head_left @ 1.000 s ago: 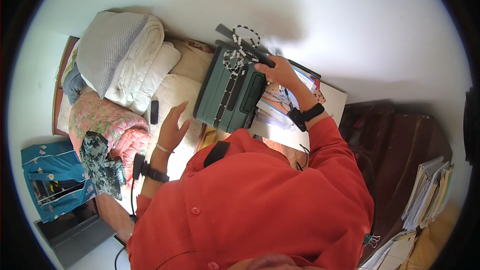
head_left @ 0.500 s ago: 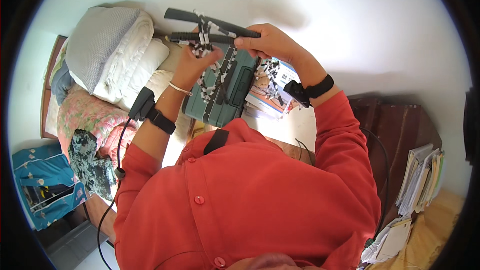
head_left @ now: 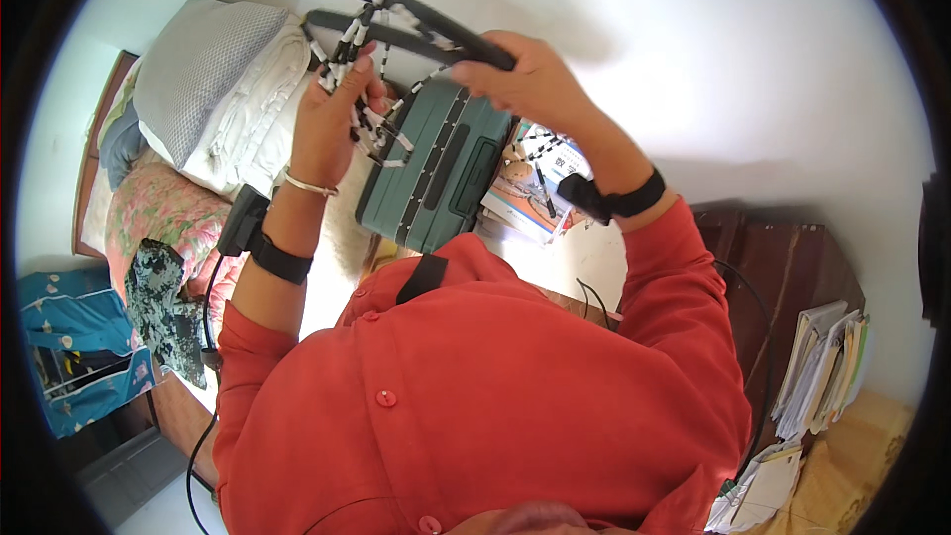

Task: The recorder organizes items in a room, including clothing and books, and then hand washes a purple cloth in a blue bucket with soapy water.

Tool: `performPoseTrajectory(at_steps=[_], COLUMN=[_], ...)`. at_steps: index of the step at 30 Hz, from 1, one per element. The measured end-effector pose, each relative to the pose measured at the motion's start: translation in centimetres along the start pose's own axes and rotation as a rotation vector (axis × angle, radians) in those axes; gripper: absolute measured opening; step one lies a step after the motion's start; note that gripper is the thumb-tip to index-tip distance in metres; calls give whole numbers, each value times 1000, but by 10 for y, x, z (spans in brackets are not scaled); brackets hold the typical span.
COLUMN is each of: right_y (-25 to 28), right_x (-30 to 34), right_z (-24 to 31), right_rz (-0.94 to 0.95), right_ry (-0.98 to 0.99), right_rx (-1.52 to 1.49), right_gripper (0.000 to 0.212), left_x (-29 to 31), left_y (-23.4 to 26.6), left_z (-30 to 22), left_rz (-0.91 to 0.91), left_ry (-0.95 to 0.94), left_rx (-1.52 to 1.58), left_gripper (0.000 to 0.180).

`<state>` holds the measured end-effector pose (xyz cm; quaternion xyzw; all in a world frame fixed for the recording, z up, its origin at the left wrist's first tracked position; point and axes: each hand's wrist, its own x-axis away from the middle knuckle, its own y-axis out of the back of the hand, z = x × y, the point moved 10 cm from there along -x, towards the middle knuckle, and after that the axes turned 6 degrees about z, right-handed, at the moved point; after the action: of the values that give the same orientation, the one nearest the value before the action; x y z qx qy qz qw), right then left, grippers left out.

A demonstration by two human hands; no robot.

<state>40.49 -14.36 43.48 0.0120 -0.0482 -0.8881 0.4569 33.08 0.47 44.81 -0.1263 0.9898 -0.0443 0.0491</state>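
As left hand (head_left: pixel 325 127) holds rope (head_left: pixel 349 40), suitcase (head_left: pixel 441 166) — closed

Room above suitcase (head_left: pixel 436 170) — beaded rope (head_left: pixel 347 45) crosses its left.

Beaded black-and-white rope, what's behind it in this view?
Behind the beaded rope, parts of the green suitcase, printed papers and the pale wall show. What the left hand gripping it covers cannot be seen, nor can whatever the rope itself hides.
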Motion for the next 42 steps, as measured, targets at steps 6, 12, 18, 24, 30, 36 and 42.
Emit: performPoseTrajectory(at_steps=[6, 12, 18, 24, 30, 36, 42], right_y=[-58, -92, -95, 15, -77, -76, -1], right_x=[15, 29, 49, 103, 138, 90, 75], right_z=[7, -39, -34, -173, -416, -503, -360], right_rz=[-221, -208, -18, -809, -630, -529, -962], right_ry=[186, 183, 202, 8, -917, -759, -255], right_rx=[305, 131, 264, -109, -1222, -1135, -968], right_gripper=[27, 36, 38, 37, 90, 60, 18], left_x=[11, 22, 31, 34, 42, 46, 63], left_y=[-16, -18, -12, -12, -28, -42, 24], left_z=[0, 40, 50, 7, 16, 3, 20], left_rz=[76, -10, -8, 65, 132, 200, -59], left_ry=[13, 153, 245, 102, 96, 59, 151], left_rx=[159, 170, 209, 190, 382, 502, 304], left_gripper=[34, 25, 22, 58, 40, 61, 21])
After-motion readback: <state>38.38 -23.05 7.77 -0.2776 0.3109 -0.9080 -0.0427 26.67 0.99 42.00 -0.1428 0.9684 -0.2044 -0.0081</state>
